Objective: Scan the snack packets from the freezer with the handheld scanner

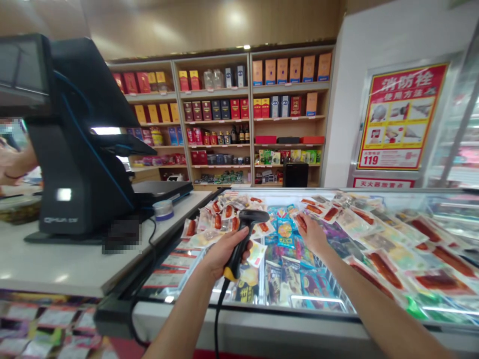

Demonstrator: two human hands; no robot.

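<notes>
My left hand [223, 252] is wrapped round the grip of a black barcode scanner [247, 234], whose head points to the right over a glass-topped freezer [262, 311]. The scanner's cable hangs down from the grip past the freezer's front edge. My right hand [311, 232] reaches over the packets lying on the freezer and its fingers rest on a sausage packet [300, 220], beside a blue snack packet [285, 231]. Whether those fingers grip the packet is not clear.
A black till terminal [75, 149] stands on the white counter [56, 264] at left, with a roll of tape [163, 210] beside it. Another person's arm [17, 164] shows at far left. Shelves of boxed goods [232, 114] line the back wall. A red poster [402, 117] hangs at right.
</notes>
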